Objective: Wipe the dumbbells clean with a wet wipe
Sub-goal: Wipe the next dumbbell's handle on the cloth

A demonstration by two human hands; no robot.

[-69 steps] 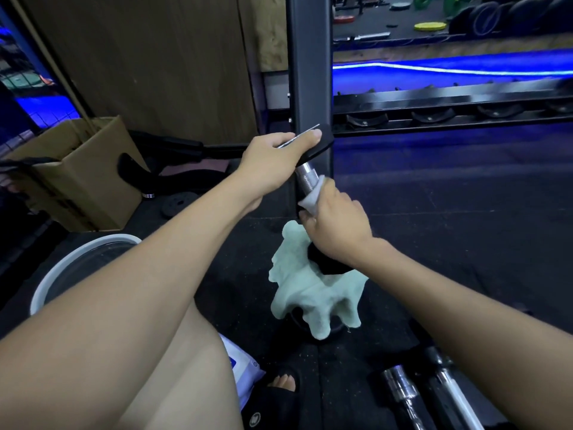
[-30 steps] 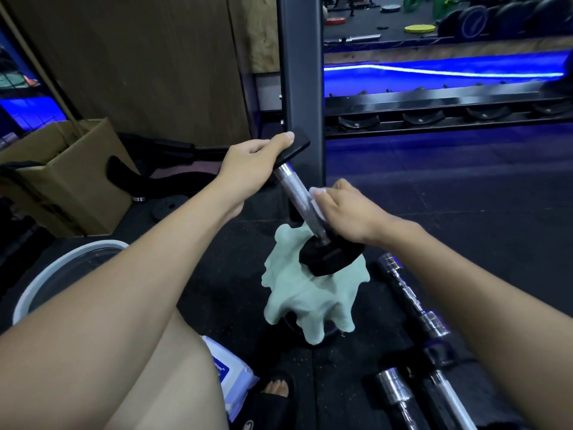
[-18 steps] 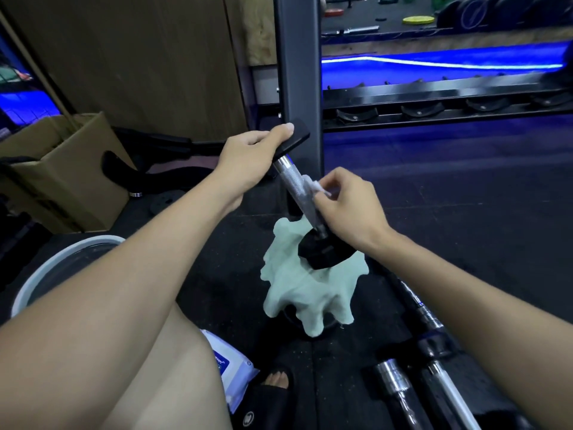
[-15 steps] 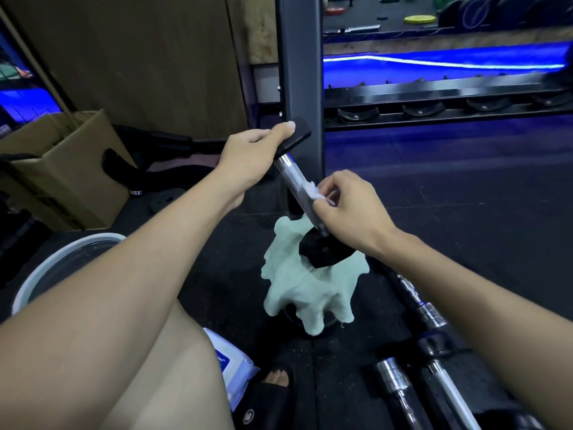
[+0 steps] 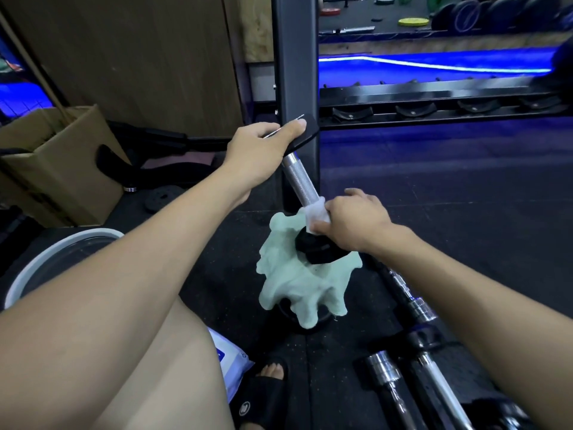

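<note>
A dumbbell [image 5: 300, 179] with a knurled silver handle and black ends stands tilted, its lower end resting on a pale green cloth [image 5: 299, 285] draped over something dark on the floor. My left hand [image 5: 259, 150] grips the upper black end. Low on the handle, just above the lower black end [image 5: 319, 249], my right hand [image 5: 353, 221] holds a white wet wipe [image 5: 315, 214] wrapped round the metal.
More chrome bars and dumbbells [image 5: 412, 302] lie on the black rubber floor at the right. A wet wipe pack [image 5: 231, 370] sits by my sandalled foot [image 5: 263, 395]. A white basin [image 5: 46, 262] and a cardboard box [image 5: 59, 169] are at the left; a dark rack post [image 5: 296, 57] rises behind.
My right hand has slid the wipe down the handle from its middle to just above the lower black end. My left hand keeps its grip on the top.
</note>
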